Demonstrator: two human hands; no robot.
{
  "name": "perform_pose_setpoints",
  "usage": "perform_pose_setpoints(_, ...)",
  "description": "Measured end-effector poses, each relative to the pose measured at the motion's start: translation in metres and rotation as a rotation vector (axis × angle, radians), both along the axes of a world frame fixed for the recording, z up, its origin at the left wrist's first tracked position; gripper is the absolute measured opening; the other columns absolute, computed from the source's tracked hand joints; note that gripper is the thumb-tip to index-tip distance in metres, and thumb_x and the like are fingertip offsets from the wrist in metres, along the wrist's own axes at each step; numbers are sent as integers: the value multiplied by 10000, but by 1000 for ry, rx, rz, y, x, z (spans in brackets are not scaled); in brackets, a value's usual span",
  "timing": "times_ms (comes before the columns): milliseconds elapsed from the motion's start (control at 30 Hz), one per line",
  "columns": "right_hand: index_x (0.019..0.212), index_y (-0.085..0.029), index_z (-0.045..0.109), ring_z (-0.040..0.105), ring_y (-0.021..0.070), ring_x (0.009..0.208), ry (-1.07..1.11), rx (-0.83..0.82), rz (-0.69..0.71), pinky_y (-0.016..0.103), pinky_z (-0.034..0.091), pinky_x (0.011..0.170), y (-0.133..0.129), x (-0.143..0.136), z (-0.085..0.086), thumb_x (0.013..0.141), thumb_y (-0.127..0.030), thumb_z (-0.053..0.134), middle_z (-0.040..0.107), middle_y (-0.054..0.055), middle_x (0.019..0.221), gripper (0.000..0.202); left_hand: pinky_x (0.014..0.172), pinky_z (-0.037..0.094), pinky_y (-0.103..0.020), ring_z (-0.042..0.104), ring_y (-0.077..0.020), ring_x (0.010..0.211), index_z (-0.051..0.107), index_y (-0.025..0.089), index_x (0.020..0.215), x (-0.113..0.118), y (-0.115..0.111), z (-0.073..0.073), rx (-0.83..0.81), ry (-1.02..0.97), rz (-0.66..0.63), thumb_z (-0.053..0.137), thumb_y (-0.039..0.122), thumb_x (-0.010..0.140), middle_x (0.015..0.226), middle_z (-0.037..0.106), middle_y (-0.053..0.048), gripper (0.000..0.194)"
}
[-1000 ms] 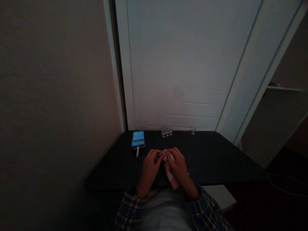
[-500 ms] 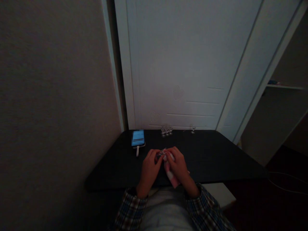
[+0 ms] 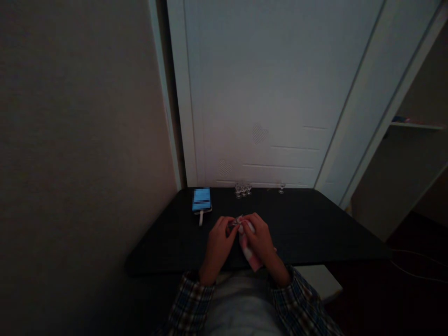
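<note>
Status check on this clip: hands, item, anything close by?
Both hands, left and right, closed on small item with pink cloth. Phone lit on table. Tiny glasses beyond.

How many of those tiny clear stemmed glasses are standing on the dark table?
About 4: a tight cluster of roughly three tiny clear stemmed glasses at the black table's far edge, and one alone further right. The dim cluster may hide more.

From my seat the bench (image 3: 315, 233) looks like matt black wood with faint grain. I see soft pink-and-white cloth (image 3: 249, 252), clear shiny little glasses (image 3: 243, 189), a glossy lit phone (image 3: 201, 199) screen, woven plaid sleeves (image 3: 191, 303), and a smooth painted door (image 3: 266, 93).
</note>
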State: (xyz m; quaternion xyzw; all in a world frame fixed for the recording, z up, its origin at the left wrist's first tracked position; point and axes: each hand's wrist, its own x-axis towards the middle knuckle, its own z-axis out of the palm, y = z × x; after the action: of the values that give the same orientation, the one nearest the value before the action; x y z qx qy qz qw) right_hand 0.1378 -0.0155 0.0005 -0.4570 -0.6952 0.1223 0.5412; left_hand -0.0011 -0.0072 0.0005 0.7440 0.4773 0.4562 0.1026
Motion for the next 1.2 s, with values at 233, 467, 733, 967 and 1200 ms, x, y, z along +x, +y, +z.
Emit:
perform_pose_setpoints(233, 879, -206, 614, 560, 154, 826, -20, -8, -2, 264, 417, 749, 0, 2, 0, 863, -193, 447, 590, 25, 861, 168, 680, 436, -280, 536, -141, 706, 558, 195, 908, 1, 0, -1, 2, 7, -3, 468, 290, 846, 838, 561, -11, 145)
perform_pose_setpoints(467, 862, -203, 609, 560, 159, 807, -21, -2, -2, 270, 425, 737, 1, 2, -2, 859, -207, 452, 587, 30, 843, 157, 682, 449, -282, 550, -145, 717, 569, 193, 905, 0, 2, -3, 14, 22, 9, 485, 282, 835, 842, 578, -18, 141)
perform_pose_setpoints(733, 881, -207, 617, 565, 157, 815, -26, -18, -4, 262, 425, 737, 3, 3, -4, 866, -221, 452, 590, 30, 852, 167, 678, 443, -273, 540, -141, 708, 575, 195, 902, 1, 2, -4, 5, 26, 13, 482, 296, 837, 826, 575, -12, 153)
perform_pose_setpoints(967, 879, -202, 617, 561, 156, 812, -24, -8, -8, 260, 424, 740, 2, 2, -4, 863, -218, 457, 593, 31, 853, 162, 665, 441, -269, 540, -141, 695, 577, 192, 907, 0, 2, -3, 9, 30, 23, 478, 312, 839, 814, 570, -14, 170)
perform_pose_setpoints(1200, 865, -203, 615, 562, 155, 799, -21, -12, -12, 261, 423, 735, 1, 2, 0, 866, -221, 446, 595, 30, 842, 171, 670, 442, -277, 537, -140, 691, 573, 188, 910, 0, 1, -2, 26, 33, 22, 477, 301, 841, 813, 569, -15, 163)
